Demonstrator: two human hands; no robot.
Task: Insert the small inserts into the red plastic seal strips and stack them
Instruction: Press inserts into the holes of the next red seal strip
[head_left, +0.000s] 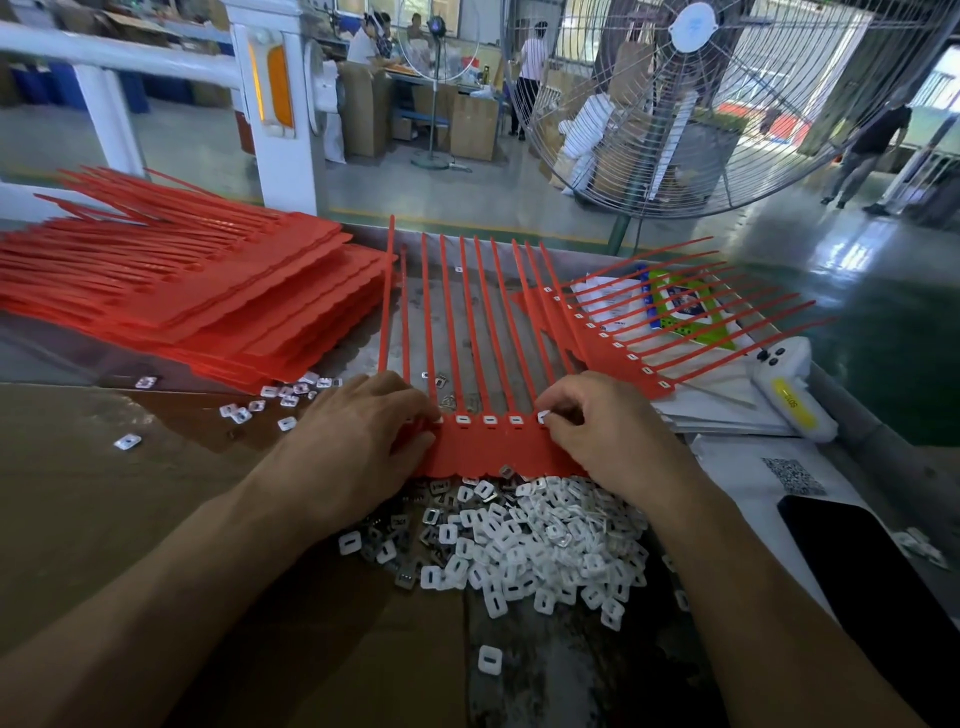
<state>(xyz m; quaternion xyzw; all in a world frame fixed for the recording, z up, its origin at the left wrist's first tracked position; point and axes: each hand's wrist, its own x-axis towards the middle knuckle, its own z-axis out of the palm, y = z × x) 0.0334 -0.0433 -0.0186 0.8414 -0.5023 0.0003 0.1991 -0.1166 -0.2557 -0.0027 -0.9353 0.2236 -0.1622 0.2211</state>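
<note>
1. Where the view is nearest, a heap of small white inserts (524, 540) lies on the table (78, 493), each a rounded square with a slot through its middle; a few grey metal ones are mixed in, and one lone insert (489, 659) sits apart, closer still.
2. At the right edge a dark phone (872, 571) lies on a white sheet (737, 483) printed with a QR code; no words on it can be read.
3. Both forearms reach forward over the heap. The left hand (358, 441) lies palm down with its fingers loosely bent, fingertips pressing the left end of the red seal strip (493, 447).
4. The right hand (602, 436) has its fingers curled, thumb and forefinger pinching a white insert (544, 415) at the strip's right end.
5. The strip lies flat just beyond the heap: a scalloped red band with a row of white inserts already seated, and long thin tails fanning away from the person.
6. Right of it, a finished strip (639, 358) rests tilted over papers, beside a white handheld device (789, 384) with a yellow label whose writing is too small to read.
7. To the far left lies a tall stack of red strips (197, 291).
8. Beyond the table stands a large floor fan (691, 104).
</note>
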